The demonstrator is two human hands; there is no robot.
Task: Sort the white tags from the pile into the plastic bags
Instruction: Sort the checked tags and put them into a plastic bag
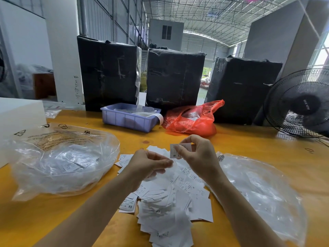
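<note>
Head view over a yellow worktable. At centre, running toward 6 o'clock, lies the pile of white tags; several show the marks XS and S. The right hand, raised just above the far end of the pile, pinches 1 tag marked S between thumb and forefinger, the other fingers loosely curled. The left hand, at 9 o'clock of the right and close beside it, has its fingers curled with the tips drawn together; whether they hold a tag cannot be told.

2 clear plastic bags flank the pile. The left bag, at 9 o'clock, already contains a layer of white tags. The right bag, at 3 o'clock, shows faint pale shapes inside, but blur leaves its contents uncertain.

Progress, as a judgement: sorting is under way but far from finished. Some tags are bagged, 1 is in hand being read, and a large heap remains on the table.

At 12 o'clock, well apart from the work: a blue tray, a red plastic bag, 3 black-wrapped bundles, and a floor fan at 2 o'clock.
</note>
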